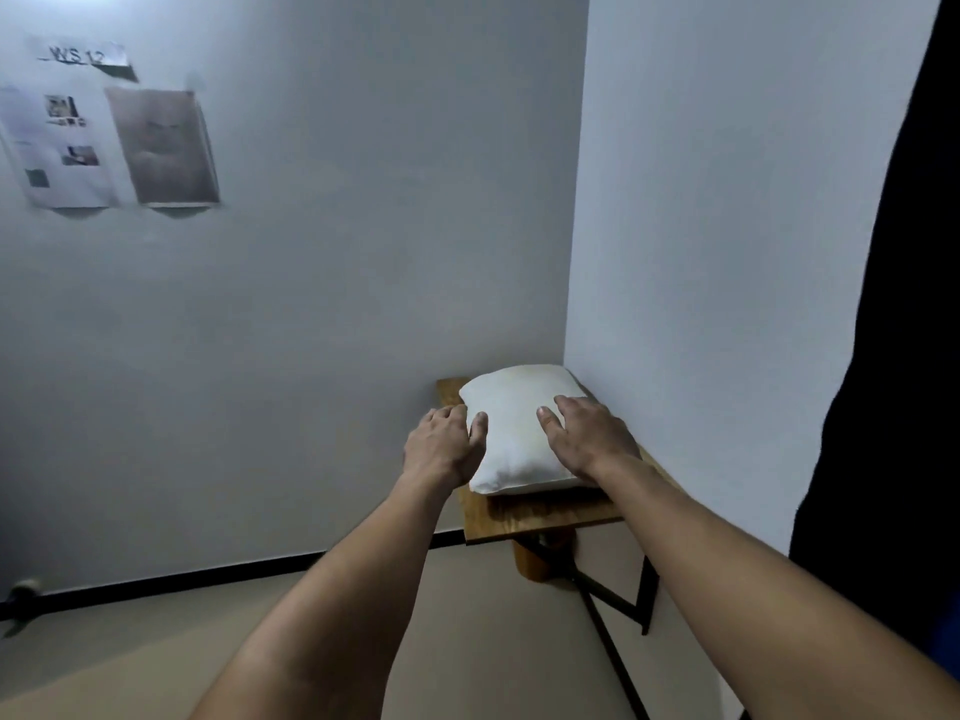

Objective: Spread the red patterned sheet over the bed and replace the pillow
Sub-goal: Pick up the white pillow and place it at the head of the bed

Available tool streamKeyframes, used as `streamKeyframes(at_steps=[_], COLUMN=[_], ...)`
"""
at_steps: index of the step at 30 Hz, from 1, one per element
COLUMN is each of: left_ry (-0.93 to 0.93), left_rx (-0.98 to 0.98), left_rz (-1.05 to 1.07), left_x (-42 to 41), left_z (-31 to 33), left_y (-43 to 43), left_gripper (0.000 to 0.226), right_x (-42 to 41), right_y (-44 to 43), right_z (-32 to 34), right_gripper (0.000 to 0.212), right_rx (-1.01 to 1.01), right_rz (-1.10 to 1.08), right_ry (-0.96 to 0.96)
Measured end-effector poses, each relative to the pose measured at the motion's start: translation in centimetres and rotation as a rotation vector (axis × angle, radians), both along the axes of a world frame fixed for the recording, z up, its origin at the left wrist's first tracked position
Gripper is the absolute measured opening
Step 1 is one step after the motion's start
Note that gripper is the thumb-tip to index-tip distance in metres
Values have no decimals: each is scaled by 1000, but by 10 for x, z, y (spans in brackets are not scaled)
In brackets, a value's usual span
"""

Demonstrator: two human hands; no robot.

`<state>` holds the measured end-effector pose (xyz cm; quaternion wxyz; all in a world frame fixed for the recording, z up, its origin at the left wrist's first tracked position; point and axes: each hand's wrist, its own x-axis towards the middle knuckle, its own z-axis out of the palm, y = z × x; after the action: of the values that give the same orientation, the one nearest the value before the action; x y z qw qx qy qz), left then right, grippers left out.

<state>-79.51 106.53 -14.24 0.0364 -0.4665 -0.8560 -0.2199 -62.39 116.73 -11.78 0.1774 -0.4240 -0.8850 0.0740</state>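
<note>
Both hands on a white pillow, head view.
The pillow [514, 433] lies between the hands on a small wooden table [540, 514] set in the wall corner. The left hand [444, 446] grips its left edge, thumb on top, fingers curled down the side. The right hand [589, 433] rests on its right part, fingers fairly straight. Papers [109, 142] hang on the wall, far up-left of the hands.

Pillow [519, 433] in white cloth, matt, soft, faintly creased. Tabletop [540, 514] of brown wood, grain showing, slight sheen. Legs [602, 592] of dark metal, matt. Walls [337, 278] painted pale, smooth and matt. Sheets of paper [62, 148] stuck there, printed, blurred. Floor [156, 652] smooth, beige, dull.
</note>
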Motion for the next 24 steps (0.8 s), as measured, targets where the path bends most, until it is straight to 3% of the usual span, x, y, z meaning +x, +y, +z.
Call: streamKeyframes(at_steps=[13,24], left_ry=[-78,-185], left_rx=[7,16], left_rz=[-59,-4], left_x=[-86,-125], left_z=[-16,-51], left_y=[134,247], left_gripper=[57,54], right_x=[-73,-126], right_y=[111,236], right_z=[-9,-35], right_gripper=[57,55], right_rx=[-50,-89], right_rz=[-128,-105], right_ry=[-22,-51])
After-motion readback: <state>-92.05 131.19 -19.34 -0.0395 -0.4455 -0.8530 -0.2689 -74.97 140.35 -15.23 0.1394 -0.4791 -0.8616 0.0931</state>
